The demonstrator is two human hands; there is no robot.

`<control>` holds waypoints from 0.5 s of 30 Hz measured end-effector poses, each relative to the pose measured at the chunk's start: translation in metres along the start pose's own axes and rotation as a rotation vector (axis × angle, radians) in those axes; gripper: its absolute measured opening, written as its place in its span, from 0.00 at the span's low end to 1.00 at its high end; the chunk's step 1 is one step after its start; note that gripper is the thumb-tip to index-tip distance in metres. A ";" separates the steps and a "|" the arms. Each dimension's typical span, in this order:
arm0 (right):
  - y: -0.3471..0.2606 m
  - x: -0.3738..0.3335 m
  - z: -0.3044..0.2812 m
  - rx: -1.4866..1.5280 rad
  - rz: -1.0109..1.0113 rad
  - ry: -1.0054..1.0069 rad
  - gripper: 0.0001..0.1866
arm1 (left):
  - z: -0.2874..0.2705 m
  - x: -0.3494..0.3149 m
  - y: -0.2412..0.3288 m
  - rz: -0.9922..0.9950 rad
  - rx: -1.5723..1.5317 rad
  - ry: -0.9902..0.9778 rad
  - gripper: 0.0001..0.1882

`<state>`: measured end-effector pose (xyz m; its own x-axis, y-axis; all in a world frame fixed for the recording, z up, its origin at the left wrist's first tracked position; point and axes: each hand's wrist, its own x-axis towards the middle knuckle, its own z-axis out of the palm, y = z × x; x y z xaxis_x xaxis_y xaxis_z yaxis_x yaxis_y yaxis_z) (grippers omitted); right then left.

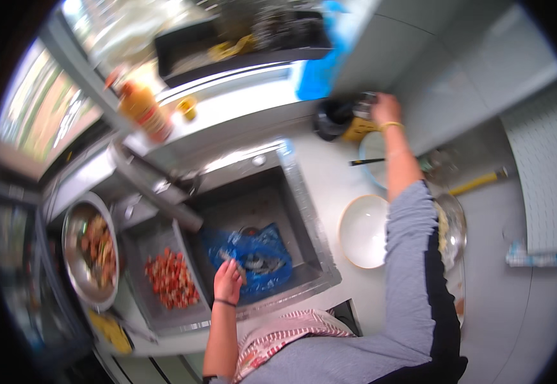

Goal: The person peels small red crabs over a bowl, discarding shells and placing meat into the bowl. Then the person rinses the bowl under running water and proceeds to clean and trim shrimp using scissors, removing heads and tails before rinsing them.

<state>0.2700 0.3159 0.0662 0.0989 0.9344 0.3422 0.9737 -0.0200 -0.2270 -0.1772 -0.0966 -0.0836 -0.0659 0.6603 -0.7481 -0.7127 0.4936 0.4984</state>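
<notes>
My left hand (228, 281) is over the front of the dark sink basin (304, 240), with its fingers curled together. A small brownish thing shows at the fingertips, too blurred to name. Beside it a crumpled blue plastic bag (273, 259) lies in the basin, with something grey and dark in it. My right hand (386, 109) is stretched to the far counter corner. Its fingers are closed at a dark grey object (365, 101) by a yellow holder (358, 130); blur hides what it is. A black container (331, 119) stands just left of that.
Red and pale chunks (171, 279) lie in the left basin, next to a steel bowl (113, 256) of food pieces. The faucet (157, 189) spans the divider. A white bowl (363, 232) sits on the counter under my right arm. An orange pump bottle (145, 114) stands on the sill.
</notes>
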 end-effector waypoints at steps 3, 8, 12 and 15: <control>0.022 0.009 0.003 0.066 -0.058 -0.131 0.12 | 0.002 -0.014 0.005 0.023 0.027 0.022 0.04; 0.086 0.055 -0.032 0.660 0.231 -0.022 0.17 | -0.014 -0.018 -0.004 0.045 -0.086 -0.126 0.08; 0.061 0.027 -0.122 0.959 0.066 0.132 0.13 | -0.012 -0.040 -0.009 0.070 -0.180 0.005 0.11; 0.030 -0.041 -0.185 1.185 -0.097 0.205 0.12 | -0.019 -0.046 -0.018 0.060 -0.260 -0.034 0.12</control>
<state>0.3331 0.2114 0.2147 0.1713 0.8380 0.5181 0.1964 0.4863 -0.8514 -0.1749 -0.1468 -0.0671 -0.0933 0.7050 -0.7031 -0.8640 0.2936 0.4090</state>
